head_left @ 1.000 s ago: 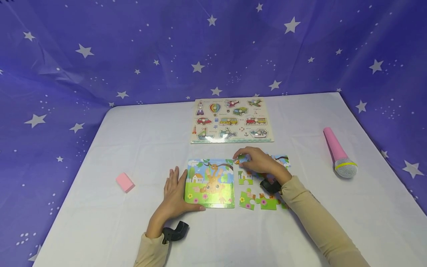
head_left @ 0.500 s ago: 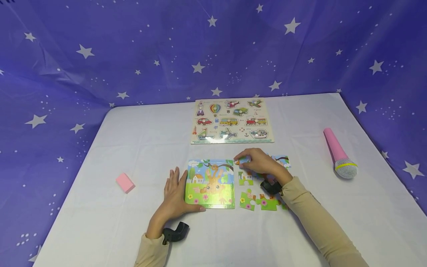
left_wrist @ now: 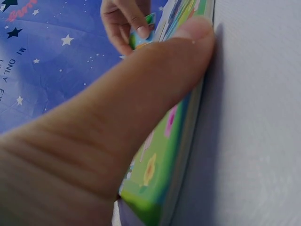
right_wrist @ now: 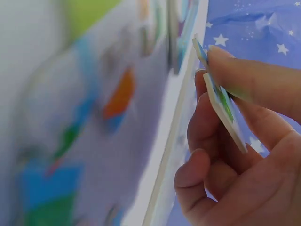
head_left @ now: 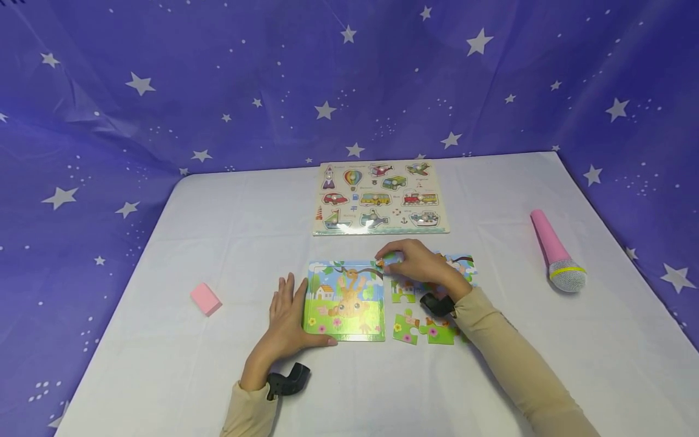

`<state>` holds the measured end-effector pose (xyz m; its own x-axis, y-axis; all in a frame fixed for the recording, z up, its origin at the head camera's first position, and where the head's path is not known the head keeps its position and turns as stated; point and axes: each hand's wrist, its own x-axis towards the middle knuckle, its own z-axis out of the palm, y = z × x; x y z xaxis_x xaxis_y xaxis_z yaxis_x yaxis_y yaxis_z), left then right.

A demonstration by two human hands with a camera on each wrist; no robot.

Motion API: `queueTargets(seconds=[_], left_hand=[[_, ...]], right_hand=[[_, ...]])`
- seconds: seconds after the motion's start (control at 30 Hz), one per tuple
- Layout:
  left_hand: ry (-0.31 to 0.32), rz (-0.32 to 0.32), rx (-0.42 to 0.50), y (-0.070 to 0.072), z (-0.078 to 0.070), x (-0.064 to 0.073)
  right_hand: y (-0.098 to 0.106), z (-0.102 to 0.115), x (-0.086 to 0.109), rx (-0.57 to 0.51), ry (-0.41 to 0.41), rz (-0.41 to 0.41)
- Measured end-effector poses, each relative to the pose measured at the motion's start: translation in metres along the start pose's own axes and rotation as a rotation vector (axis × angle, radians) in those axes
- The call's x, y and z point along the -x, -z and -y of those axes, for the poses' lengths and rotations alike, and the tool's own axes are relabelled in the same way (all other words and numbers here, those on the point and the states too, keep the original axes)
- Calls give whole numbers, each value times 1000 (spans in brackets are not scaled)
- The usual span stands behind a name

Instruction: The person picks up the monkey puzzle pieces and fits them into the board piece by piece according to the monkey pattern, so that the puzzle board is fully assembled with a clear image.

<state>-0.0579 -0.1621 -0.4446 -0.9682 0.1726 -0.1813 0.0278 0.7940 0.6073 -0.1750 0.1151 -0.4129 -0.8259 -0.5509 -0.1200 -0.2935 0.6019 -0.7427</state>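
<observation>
A square puzzle board (head_left: 360, 337) with a monkey, a house and flowers printed on it lies at the middle of the table. My left hand (head_left: 284, 325) braces it, straight fingers along its left side and the thumb (left_wrist: 141, 75) on its near edge. Between thumb and fingers my right hand (head_left: 420, 262) pinches a jigsaw piece (right_wrist: 220, 101), seen edge-on in the right wrist view. That piece is close to the board's far right corner. Under and near the right hand lie loose jigsaw pieces, among them a house piece (head_left: 403, 294) and a flower piece (head_left: 405, 328); the hand partly hides several.
Behind the board lies a wooden vehicle peg puzzle (head_left: 382, 226). A pink toy microphone (head_left: 554, 249) is at the right, a pink block (head_left: 206, 299) at the left. A purple star-patterned cloth (head_left: 273, 79) hangs behind the white table (head_left: 240, 212).
Over the last half second my right hand has moved a little left with the jigsaw piece, which now overlaps the board's far right corner. The left hand holds its place.
</observation>
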Motion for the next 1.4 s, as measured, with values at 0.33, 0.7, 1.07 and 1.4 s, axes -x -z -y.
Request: queueTargets(seconds=[0.33, 0.7, 1.07, 1.4], left_hand=[[-4, 2, 2, 1, 0, 1], [-12, 0, -3, 3, -1, 1], [-33, -20, 2, 1, 0, 1], [-47, -26, -5, 2, 0, 1]], right_hand=[[-13, 28, -20, -4, 97, 7], [-31, 45, -34, -75, 47, 80], [-48, 53, -47, -166, 22, 171], [-59, 61, -56, -76, 84, 145]])
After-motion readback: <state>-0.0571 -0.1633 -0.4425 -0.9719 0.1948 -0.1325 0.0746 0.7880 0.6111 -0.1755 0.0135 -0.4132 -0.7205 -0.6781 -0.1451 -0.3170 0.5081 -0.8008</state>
